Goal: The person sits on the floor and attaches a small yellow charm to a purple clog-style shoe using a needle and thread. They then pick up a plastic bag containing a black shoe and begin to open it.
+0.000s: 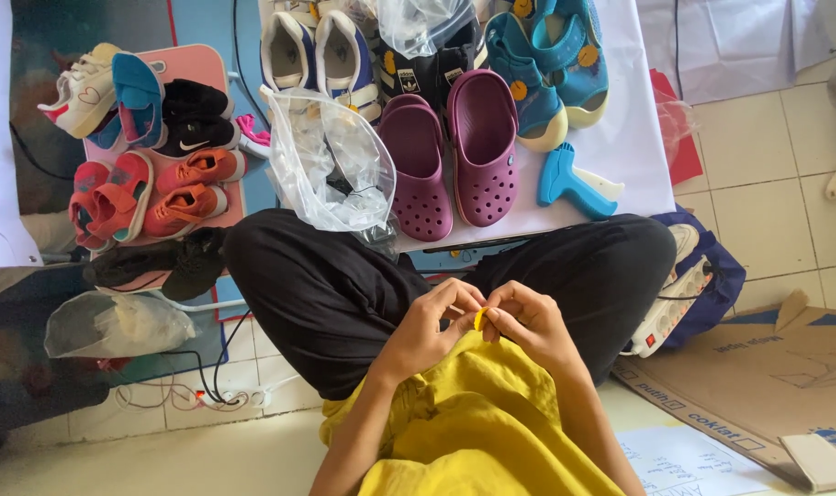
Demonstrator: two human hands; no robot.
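- Head view, lower centre: left hand (pixel 427 326) and right hand (pixel 528 321) meet, fingertips pinched together on a small yellow tag (pixel 478 319) over the lap.
- Risk: so small a piece could slip from the pinch and vanish into the yellow cloth (pixel 473 432).
- Upper centre: purple clogs (pixel 454 156) and blue tag gun (pixel 569 184) lie untouched.

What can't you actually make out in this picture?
- Small yellow piece: pinched between left hand and right hand; fingers cover most of it, too small to identify.
- Clear plastic bag: contents blurred by glare and creases.
- White shoes: cut off by the top edge.
- Cardboard box: runs past the right edge.
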